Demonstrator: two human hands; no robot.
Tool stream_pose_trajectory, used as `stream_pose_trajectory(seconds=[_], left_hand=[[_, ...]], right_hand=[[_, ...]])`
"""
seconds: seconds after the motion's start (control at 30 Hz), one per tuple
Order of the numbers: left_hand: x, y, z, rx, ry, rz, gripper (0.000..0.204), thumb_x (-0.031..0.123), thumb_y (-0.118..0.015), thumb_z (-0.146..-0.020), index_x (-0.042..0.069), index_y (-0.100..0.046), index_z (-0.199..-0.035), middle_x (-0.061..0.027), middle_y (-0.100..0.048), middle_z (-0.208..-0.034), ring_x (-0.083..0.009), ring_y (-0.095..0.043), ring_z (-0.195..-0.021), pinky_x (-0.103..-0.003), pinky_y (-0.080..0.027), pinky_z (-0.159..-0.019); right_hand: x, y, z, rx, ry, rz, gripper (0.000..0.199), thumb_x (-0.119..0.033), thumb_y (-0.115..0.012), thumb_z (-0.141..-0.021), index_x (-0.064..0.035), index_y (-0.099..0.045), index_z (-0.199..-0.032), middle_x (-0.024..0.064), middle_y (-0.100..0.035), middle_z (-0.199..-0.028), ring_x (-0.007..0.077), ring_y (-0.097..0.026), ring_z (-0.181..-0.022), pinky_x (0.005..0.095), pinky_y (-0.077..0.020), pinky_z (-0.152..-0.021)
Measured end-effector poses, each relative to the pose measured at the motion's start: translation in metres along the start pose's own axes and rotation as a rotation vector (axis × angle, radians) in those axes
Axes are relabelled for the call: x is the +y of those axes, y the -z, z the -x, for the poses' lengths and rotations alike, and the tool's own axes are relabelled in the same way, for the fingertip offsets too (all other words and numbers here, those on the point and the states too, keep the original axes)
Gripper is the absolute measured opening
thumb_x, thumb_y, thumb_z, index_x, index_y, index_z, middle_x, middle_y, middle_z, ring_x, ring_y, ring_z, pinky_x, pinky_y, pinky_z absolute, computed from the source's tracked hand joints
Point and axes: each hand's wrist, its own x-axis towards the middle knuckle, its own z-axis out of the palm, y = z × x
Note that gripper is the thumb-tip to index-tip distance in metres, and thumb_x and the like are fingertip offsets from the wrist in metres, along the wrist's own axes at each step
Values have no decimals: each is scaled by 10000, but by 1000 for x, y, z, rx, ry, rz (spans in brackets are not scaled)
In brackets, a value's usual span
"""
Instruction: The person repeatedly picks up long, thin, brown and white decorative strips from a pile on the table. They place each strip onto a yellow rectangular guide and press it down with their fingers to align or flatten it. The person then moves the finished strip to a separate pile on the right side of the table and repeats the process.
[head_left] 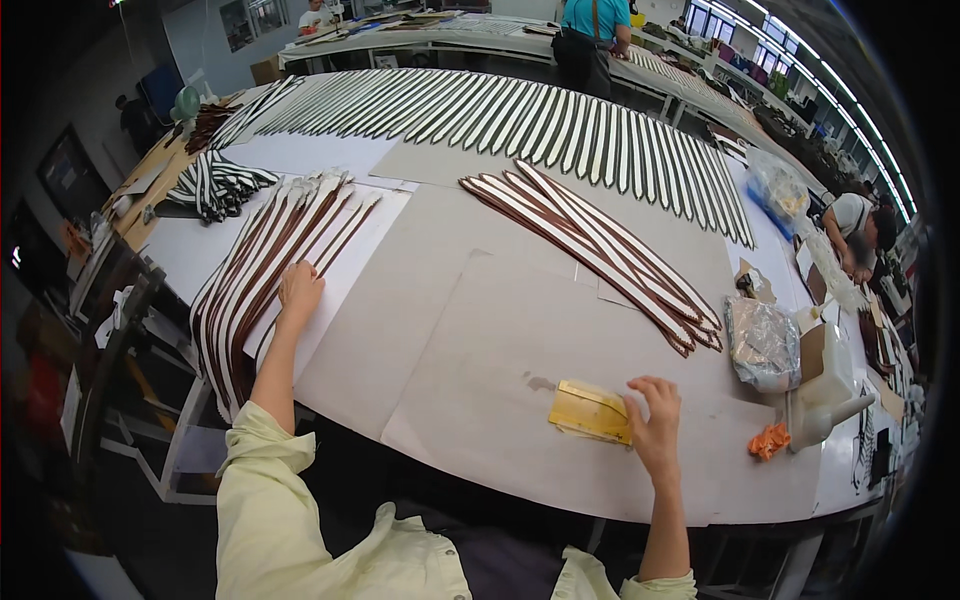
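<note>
My left hand [300, 291] is closed, its fingers pinching a strip at the right edge of a fanned bundle of brown-and-white strips [235, 285]. The bundle hangs over the table's near left edge. My right hand [655, 422] has its fingers bent and apart, with the thumb next to the right end of a yellow rectangular pad [590, 411]. No object shows in its grasp. Farther in, a crossed pile of brown-and-white strips [600, 255] with pointed ends lies on the table between and beyond my hands.
A long row of dark-edged white strips [480, 115] spans the table's far side. Black-and-white strips [213, 187] are heaped at left. On the right are a plastic-wrapped package [763, 343], a white container [825, 375] and an orange crumpled piece [768, 441]. Other people work at nearby tables.
</note>
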Motion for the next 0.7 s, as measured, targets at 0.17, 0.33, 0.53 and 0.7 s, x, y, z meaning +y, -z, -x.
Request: stream_pose_trajectory(seconds=[0.17,0.33,0.53,0.7], left_hand=[[-3,-15,-17,69,86,-8,546,355,-837,-796,34,-660,-1201,-200,-617,-1287,-407,-556,-1253,-535,-478,-1045],[-14,-13,-33,-21,202,44,626,409,-873,-730,38,-668,-1190,-214,-628,-1308,-410,-538,-1301,-557,-473,-1046],[-28,13,-20,-73,79,113,496,311,-868,-757,8,-618,-1060,-187,-717,-1019,-322,-694,-1071,-485,-543,-907],[48,93,76,-151,-149,587,234,58,-749,-900,-9,-542,-987,-110,-668,-748,-178,-720,-734,-315,-540,-659]], right_hand=[[-19,-9,40,-84,-9,36,184,-69,-722,-876,-54,-684,-1056,93,-668,-1174,318,-575,-1133,457,-426,-977],[-22,-9,51,-77,-21,57,173,-65,-706,-890,-41,-677,-1059,93,-644,-1229,325,-562,-1162,458,-425,-996],[-29,-15,54,-47,-9,65,184,-64,-696,-907,-15,-675,-1083,116,-632,-1258,336,-549,-1210,485,-411,-1046],[-59,-6,57,-11,46,-85,205,-66,-687,-922,-12,-679,-1119,137,-670,-1185,340,-616,-1115,435,-489,-971]])
